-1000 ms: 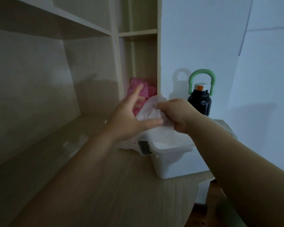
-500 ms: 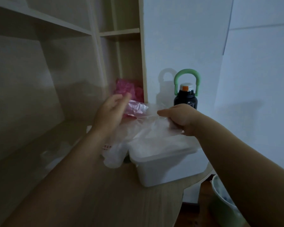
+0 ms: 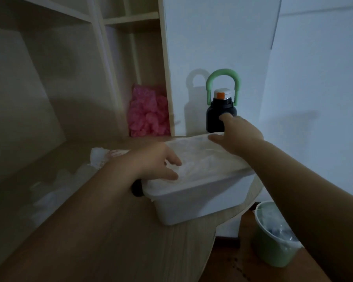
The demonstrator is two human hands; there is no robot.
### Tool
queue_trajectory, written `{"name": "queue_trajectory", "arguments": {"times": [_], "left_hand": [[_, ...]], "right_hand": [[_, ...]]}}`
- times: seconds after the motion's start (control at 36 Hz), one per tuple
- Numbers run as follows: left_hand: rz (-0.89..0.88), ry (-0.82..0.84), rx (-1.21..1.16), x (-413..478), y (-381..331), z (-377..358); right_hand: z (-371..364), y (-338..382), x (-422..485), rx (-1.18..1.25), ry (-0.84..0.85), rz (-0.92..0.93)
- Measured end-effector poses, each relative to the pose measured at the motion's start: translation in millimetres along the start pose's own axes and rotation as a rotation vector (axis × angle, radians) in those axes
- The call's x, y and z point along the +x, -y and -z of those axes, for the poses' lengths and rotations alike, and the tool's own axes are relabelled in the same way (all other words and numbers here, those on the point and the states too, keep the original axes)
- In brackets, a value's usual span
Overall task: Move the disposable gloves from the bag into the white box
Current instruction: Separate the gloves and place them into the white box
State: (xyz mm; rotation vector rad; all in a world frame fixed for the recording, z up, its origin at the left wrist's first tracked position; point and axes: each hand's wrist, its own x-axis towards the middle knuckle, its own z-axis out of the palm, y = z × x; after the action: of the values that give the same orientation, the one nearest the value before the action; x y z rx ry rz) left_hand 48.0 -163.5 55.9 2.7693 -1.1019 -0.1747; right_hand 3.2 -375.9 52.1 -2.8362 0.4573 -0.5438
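Two hands have dropped: left hand (image 3: 159, 161) and right hand (image 3: 239, 135), fingers spread, now press the disposable gloves (image 3: 202, 159), lifted moments ago, into the white box (image 3: 192, 204) at the bench's (image 3: 130, 241) right edge; transfer looks nearly done.

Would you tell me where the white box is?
Head view, centre-right: the white box sits at the desk edge, in front of the dark bottle.

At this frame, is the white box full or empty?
Full: crumpled translucent gloves fill the white box to its rim. The left hand and right hand rest on the pile.
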Motion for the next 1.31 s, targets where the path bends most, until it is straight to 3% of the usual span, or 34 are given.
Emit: {"name": "queue_trajectory", "arguments": {"times": [0.08,0.19,0.36,0.44,0.56,0.67,0.81,0.94,1.11,1.31], "left_hand": [[-0.01,-0.06,-0.001,5,-6,-2],[-0.033,-0.116,-0.026,11,-11,-3],[0.057,0.213,0.23,22,-11,-18],[0.058,0.301,0.361,25,-16,-22],[0.061,0.248,0.325,25,-17,-17],[0.067,0.018,0.077,6,-6,-1],[0.039,-0.35,-0.394,-28,25,10],[0.114,-0.577,-0.567,-65,59,9],[0.268,-0.68,-0.514,-112,119,-11],[0.524,-0.443,-0.314,-135,169,-81]], "right_hand": [[6,8,-4,0.072,-0.038,0.132],[9,20,-9,0.048,0.26,0.202],[-14,12,-6,-0.217,0.674,0.11],[-19,12,-5,-0.257,0.754,0.096],[-14,16,-6,-0.227,0.706,0.097],[5,25,-10,-0.077,0.501,0.127],[20,62,-22,0.175,0.283,0.194],[16,122,-43,0.285,0.163,0.33],[-21,190,-58,0.495,0.173,0.367],[-99,227,-85,0.548,0.363,0.265]]}}
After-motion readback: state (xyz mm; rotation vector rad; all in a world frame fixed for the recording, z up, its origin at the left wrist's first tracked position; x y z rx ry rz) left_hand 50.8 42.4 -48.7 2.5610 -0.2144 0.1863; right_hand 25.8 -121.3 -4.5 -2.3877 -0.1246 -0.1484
